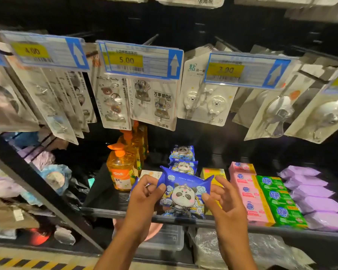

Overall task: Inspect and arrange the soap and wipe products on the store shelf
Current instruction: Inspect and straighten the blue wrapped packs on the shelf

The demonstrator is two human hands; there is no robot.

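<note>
I hold a blue panda-print wipe pack [183,193] over the front edge of the black shelf [105,203]. My left hand [146,193] pinches its left side and my right hand [220,197] pinches its right side. Two more panda wipe packs [182,159] stand in a row behind it. Pink soap boxes [246,190] and green soap boxes [277,199] lie in rows to the right, with yellow soap boxes [213,173] partly hidden behind my right hand. Purple wipe packs [310,195] fill the far right.
Orange pump bottles [121,170] stand left of the wipes. Hook packages [154,102] hang on pegs above with price tags [141,59] in front. Clear bins [164,238] sit on the lower shelf. A black shelf upright [37,184] runs diagonally at the left.
</note>
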